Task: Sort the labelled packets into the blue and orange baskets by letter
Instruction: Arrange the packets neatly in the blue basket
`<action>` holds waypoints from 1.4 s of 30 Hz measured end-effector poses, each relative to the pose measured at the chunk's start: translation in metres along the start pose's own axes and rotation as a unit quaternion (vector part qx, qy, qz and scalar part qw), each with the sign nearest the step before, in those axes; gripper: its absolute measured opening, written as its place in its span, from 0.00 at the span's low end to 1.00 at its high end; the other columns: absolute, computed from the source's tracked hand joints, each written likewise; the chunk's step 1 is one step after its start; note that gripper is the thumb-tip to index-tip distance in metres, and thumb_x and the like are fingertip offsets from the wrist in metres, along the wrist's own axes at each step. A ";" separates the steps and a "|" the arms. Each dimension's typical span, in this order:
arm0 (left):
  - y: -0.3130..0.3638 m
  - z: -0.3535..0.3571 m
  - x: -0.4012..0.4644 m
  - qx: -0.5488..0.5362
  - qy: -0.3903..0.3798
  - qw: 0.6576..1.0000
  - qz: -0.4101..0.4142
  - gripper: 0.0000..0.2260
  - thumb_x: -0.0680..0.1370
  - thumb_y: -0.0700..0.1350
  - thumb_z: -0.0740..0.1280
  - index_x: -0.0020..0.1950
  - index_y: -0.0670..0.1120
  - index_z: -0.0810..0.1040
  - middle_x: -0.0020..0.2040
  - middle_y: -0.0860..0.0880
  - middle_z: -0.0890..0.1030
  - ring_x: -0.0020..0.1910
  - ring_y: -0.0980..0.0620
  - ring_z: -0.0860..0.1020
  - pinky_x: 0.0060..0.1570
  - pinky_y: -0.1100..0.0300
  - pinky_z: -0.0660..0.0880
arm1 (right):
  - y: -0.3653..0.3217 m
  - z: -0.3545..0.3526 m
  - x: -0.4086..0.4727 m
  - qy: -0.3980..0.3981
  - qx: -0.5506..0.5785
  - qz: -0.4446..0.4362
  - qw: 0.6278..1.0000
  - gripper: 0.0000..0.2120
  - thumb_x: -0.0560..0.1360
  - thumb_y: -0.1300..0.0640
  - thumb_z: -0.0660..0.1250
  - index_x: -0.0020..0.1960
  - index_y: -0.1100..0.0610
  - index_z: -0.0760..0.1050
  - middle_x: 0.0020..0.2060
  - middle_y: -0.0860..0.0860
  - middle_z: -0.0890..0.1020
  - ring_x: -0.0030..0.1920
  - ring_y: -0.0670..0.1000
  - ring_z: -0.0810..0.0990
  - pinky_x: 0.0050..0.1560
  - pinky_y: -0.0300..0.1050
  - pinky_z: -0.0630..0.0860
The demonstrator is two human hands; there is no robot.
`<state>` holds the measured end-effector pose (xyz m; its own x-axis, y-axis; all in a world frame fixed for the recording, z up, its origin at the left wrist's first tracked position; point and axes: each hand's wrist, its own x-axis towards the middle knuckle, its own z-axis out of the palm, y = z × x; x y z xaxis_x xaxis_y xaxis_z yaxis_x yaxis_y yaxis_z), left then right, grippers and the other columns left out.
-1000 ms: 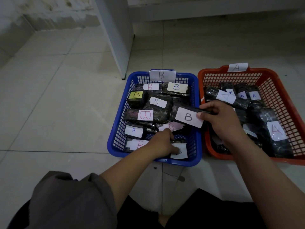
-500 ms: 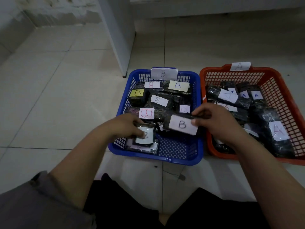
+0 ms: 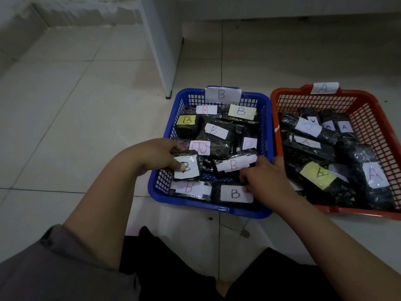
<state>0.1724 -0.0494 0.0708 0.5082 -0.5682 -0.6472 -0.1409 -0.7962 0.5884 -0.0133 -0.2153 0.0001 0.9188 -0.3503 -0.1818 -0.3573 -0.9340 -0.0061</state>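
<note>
Spanning both hands: blue basket (image 3: pixel 268 135), B packets inside.
Beside right hand, outer side: orange basket (image 3: pixel 368 109), A packets inside.
Left hand (image 3: pixel 156 156): pinching a black B-labelled packet (image 3: pixel 187 167) over the blue basket's near left corner.
Right hand (image 3: pixel 267 179): fingers curled on the white-labelled B packet (image 3: pixel 235 193) at the near rim; whether it is gripped cannot be told.

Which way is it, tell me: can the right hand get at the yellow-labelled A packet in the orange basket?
Probably yes. The right hand sits at the blue basket's right edge, the yellow-labelled A packet lies uncovered on top in the orange basket beside it.
</note>
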 end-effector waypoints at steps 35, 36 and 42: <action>-0.005 0.016 0.028 -0.035 -0.082 0.996 0.017 0.34 0.74 0.38 0.70 0.75 0.54 0.60 0.68 0.47 0.72 0.58 0.49 0.76 0.50 0.63 0.76 | 0.025 -0.004 0.041 -0.009 -0.064 -0.073 0.995 0.12 0.72 0.56 0.68 0.55 0.50 0.77 0.47 0.50 0.78 0.60 0.51 0.66 0.66 0.62 0.49; -0.006 0.016 0.029 -0.034 -0.081 0.996 0.016 0.34 0.73 0.38 0.71 0.75 0.53 0.61 0.68 0.47 0.72 0.59 0.49 0.75 0.53 0.61 0.75 | 0.025 -0.005 0.041 -0.008 -0.060 -0.073 0.996 0.11 0.72 0.56 0.67 0.54 0.49 0.78 0.46 0.50 0.78 0.60 0.51 0.66 0.65 0.62 0.50; -0.006 0.009 0.027 -0.131 -0.067 0.989 0.030 0.24 0.74 0.33 0.68 0.68 0.46 0.69 0.61 0.47 0.77 0.56 0.49 0.78 0.49 0.60 0.80 | 0.020 -0.003 0.042 -0.012 -0.080 -0.053 0.995 0.06 0.73 0.57 0.66 0.48 0.54 0.80 0.41 0.49 0.75 0.59 0.52 0.65 0.62 0.61 0.50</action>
<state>0.1796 -0.0616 0.0459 0.3862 -0.6488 -0.6556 0.0675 -0.6890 0.7216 0.0189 -0.2489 -0.0047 0.9448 -0.2498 -0.2119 -0.2261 -0.9654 0.1298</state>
